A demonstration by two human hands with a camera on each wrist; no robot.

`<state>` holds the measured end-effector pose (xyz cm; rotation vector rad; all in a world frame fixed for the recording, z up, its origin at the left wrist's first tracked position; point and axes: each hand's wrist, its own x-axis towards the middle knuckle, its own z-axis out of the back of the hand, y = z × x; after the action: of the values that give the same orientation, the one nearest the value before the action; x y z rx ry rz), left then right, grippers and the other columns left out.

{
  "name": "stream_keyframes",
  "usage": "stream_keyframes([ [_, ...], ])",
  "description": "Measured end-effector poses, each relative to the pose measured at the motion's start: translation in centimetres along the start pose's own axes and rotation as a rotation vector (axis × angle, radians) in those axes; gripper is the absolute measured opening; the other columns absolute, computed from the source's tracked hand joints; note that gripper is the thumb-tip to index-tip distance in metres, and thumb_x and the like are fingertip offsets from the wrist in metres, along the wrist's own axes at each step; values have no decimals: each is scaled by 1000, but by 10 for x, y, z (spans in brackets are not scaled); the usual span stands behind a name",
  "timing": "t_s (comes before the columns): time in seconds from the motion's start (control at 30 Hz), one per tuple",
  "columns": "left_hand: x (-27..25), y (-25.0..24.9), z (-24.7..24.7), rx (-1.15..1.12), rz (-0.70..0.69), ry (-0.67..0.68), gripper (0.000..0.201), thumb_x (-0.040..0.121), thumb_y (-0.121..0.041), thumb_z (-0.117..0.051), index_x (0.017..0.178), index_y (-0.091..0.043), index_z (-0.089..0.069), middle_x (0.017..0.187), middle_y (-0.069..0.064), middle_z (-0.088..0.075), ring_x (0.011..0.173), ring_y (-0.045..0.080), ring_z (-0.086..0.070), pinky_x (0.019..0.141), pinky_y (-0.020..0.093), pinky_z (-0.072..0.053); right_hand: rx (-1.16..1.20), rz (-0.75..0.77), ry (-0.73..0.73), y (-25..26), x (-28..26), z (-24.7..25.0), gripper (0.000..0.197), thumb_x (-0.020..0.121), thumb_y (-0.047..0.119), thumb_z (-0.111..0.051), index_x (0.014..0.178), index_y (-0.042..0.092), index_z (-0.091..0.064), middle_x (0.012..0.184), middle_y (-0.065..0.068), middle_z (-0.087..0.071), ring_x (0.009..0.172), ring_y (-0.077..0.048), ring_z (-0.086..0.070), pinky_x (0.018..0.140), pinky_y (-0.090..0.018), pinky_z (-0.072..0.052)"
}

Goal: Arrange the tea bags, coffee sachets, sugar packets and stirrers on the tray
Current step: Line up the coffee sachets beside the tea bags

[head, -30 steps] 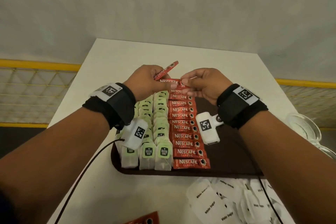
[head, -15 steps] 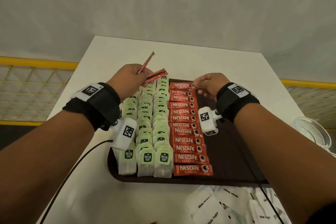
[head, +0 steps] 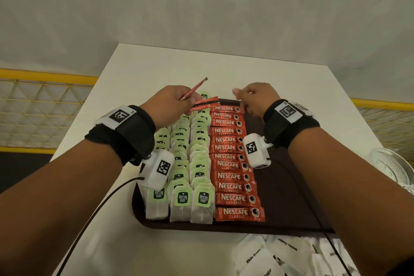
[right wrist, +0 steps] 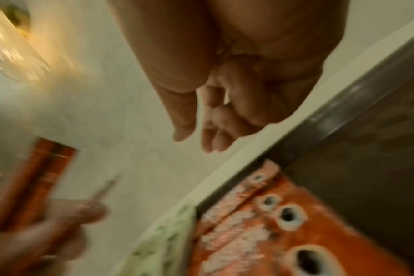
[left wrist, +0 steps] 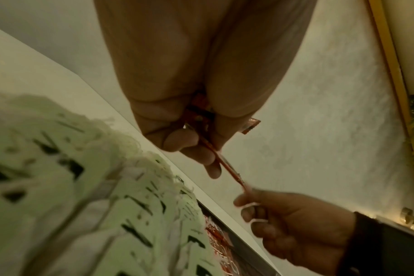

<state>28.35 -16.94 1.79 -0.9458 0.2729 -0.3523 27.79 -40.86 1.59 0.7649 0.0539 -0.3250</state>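
On the brown tray (head: 291,186) stand three rows of green-tagged tea bags (head: 182,197) and, to their right, one column of red coffee sachets (head: 233,186). My left hand (head: 190,101) hovers over the tray's far left end and grips a few more red sachets (head: 202,103); one of them sticks up and away (head: 195,89). The left wrist view shows those sachets (left wrist: 225,164) pinched between thumb and fingers. My right hand (head: 239,94) hangs above the far end of the coffee column, fingers loosely curled and holding nothing (right wrist: 201,130). No stirrers are in view.
White sugar packets (head: 257,257) lie in a heap on the white table (head: 156,65) just in front of the tray. A clear glass dish (head: 392,168) sits at the right edge. The tray's right half is bare. A yellow railing runs behind the table.
My right hand took a sachet from the left, laid it at the far end of the coffee column, then lifted off empty. The left hand drew back to the left with its sachets.
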Motion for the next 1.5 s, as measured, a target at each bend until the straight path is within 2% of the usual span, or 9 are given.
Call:
stream_keyframes([
  [0.07, 2, -4, -4, 8, -19, 13, 23, 103, -21, -48, 113, -20, -69, 88, 4, -68, 75, 10, -59, 67, 27, -44, 225, 72, 194, 12, -17, 4, 33, 90, 42, -62, 93, 10, -69, 75, 0, -66, 60, -13, -54, 53, -23, -46],
  [0.17, 2, -11, -10, -8, -57, 17, 23, 103, -21, -47, 113, -19, -68, 88, 1, -68, 79, 13, -60, 66, 26, -47, 317, 150, 364, 21, -27, 5, 20, 85, 22, -72, 98, 7, -71, 72, -8, -68, 56, -14, -55, 51, -20, -48],
  [0.37, 1, -16, -15, -304, 137, 26, 31, 106, -29, -39, 116, -9, -61, 92, 7, -73, 62, 10, -60, 52, 21, -45, 488, 214, 242, 9, -40, 13, 16, 80, 4, -74, 96, 4, -74, 93, -17, -73, 87, -29, -71, 80, -35, -59],
  [0.6, 2, -12, -15, -236, 76, -15, 21, 101, -17, -50, 112, -7, -64, 73, -1, -52, 61, 10, -46, 60, 28, -42, 535, 176, 341, -3, -51, 13, 33, 77, 10, -76, 109, 7, -69, 103, -13, -72, 95, -27, -71, 82, -34, -58],
  [0.73, 0, -15, -17, -39, -38, -68, 20, 103, -21, -45, 109, -15, -63, 76, -7, -54, 64, 9, -50, 65, 27, -43, 685, 62, 261, -5, -49, 12, 26, 83, -2, -68, 108, 2, -66, 93, -18, -71, 77, -21, -72, 67, -24, -60],
  [0.9, -1, -15, -18, 23, -23, -80, 28, 106, -27, -37, 113, -15, -61, 85, -8, -56, 68, 6, -48, 69, 29, -41, 650, -50, 190, -11, -44, 15, 20, 85, 3, -68, 104, 7, -66, 85, -13, -74, 62, -13, -68, 52, -19, -53],
  [1.07, -2, -7, -12, 41, 61, -168, 33, 106, -27, -33, 116, -12, -61, 104, 4, -60, 63, 9, -45, 56, 26, -36, 565, -209, 85, -28, -34, 14, 18, 86, 3, -67, 103, 9, -66, 85, -10, -73, 51, -8, -59, 45, -19, -43],
  [1.37, -8, -6, -9, -272, 211, -65, 37, 98, -32, -30, 96, -15, -63, 70, -3, -34, 58, 15, -29, 55, 30, -27, 229, -283, 49, -25, -25, 0, 21, 83, 15, -74, 99, 13, -61, 80, -7, -70, 53, -11, -55, 49, -24, -45],
  [1.5, -9, -7, -10, -78, 117, 11, 32, 102, -32, -35, 97, -15, -61, 71, -2, -39, 59, 16, -33, 56, 30, -29, 11, -212, -20, -22, -24, -2, 24, 84, 33, -72, 93, 14, -61, 72, -4, -63, 57, -14, -55, 59, -28, -49],
])
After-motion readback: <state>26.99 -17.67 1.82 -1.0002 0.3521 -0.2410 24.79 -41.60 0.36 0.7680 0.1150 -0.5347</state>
